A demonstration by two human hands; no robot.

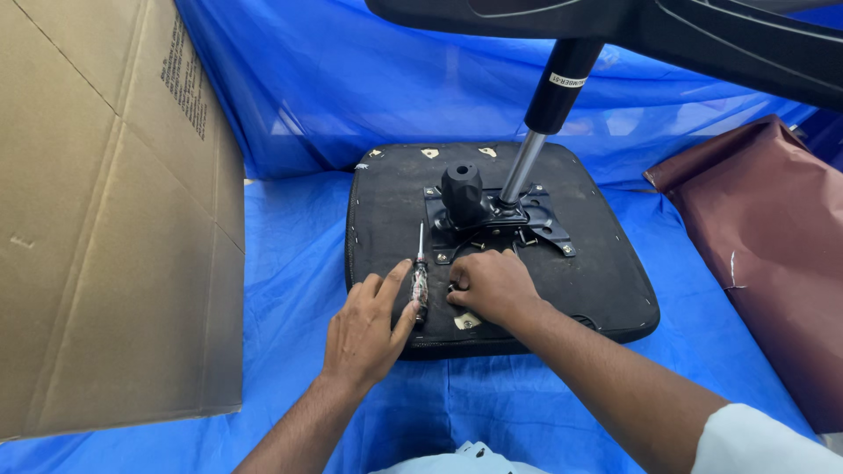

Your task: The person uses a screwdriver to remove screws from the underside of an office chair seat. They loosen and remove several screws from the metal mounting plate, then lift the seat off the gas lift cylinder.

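Observation:
An upturned black chair seat (606, 272) lies on a blue tarp, with a black metal mounting plate (549, 224) and a black knob (462, 189) at its middle. A gas lift cylinder (553, 105) rises from the plate. My left hand (364, 329) rests flat on the seat's near left edge, its thumb and fingers touching the handle of a screwdriver (420, 276) that lies on the seat. My right hand (492, 285) is curled at the plate's near edge, fingertips pinching something small that I cannot make out.
A large flattened cardboard box (105, 219) stands at the left. A dark red wrapped bundle (773, 237) lies at the right. The chair's black base (702, 35) hangs overhead at the top. Blue tarp (290, 263) covers the floor and rises behind.

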